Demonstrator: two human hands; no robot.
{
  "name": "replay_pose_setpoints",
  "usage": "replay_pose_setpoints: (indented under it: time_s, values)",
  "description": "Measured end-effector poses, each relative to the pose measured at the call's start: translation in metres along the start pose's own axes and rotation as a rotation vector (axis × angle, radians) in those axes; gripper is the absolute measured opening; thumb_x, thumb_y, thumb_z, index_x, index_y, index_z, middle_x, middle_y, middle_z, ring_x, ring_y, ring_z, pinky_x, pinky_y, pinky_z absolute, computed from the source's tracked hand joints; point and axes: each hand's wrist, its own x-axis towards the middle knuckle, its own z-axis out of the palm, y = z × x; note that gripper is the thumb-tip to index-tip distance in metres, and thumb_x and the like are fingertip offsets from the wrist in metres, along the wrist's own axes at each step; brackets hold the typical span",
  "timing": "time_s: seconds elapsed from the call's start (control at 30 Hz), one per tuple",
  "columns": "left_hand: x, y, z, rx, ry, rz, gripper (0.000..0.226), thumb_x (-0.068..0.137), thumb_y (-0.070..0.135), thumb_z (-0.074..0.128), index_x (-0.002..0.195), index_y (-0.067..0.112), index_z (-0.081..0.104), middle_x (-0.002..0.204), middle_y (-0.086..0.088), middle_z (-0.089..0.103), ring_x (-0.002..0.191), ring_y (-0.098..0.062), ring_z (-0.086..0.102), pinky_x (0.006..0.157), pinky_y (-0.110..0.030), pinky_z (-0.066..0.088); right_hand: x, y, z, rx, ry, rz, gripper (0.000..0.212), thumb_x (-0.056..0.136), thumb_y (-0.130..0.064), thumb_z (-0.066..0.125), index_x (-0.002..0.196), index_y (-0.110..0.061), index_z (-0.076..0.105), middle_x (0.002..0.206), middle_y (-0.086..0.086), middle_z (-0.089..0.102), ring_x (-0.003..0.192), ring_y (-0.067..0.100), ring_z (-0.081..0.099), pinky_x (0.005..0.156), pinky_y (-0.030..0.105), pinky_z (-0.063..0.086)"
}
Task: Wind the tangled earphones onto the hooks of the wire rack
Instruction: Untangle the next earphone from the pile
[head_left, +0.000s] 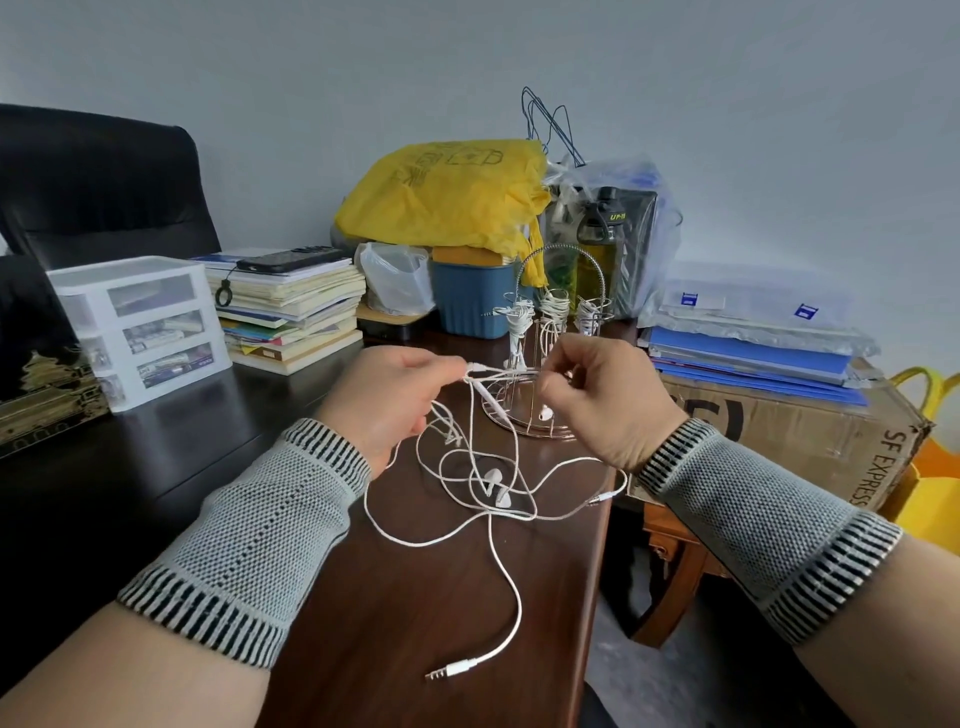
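Cluttered desk (405, 597) against a plain wall, dark brown top. Right in the middle are the tangled earphones (493, 483), white cords looped over each other on the wood, with one plug (451, 670) trailing toward the near edge. Left hand (387, 400) pinches the cord up off the desk, and the right hand (602, 400) has its fingers curled, pinching the same stretch just across from it. Behind them sits the wire rack (545, 338), and a few of its hooks already carry wound-up bundles, so I'd say it's partway done. This knot still needs picking apart before winding. Books (291, 312), drawers (140, 322) and a yellow bag (441, 197) sit further back.
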Motion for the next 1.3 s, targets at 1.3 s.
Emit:
replay_pose_setpoints:
  time_s: [1.3]
  values:
    - [-0.004,-0.002,0.002,0.313,0.069,0.362,0.012,0.089,0.026,0.065,0.079,0.024,0.072,0.067,0.004,0.069,0.065,-0.011,0.064,0.065,-0.032,0.051,0.0,0.0,0.01,0.105,0.007,-0.268,0.01,0.094,-0.03,0.049,0.089,-0.025,0.056,0.059,-0.012,0.054,0.055,0.007,0.052,0.057,0.018,0.042]
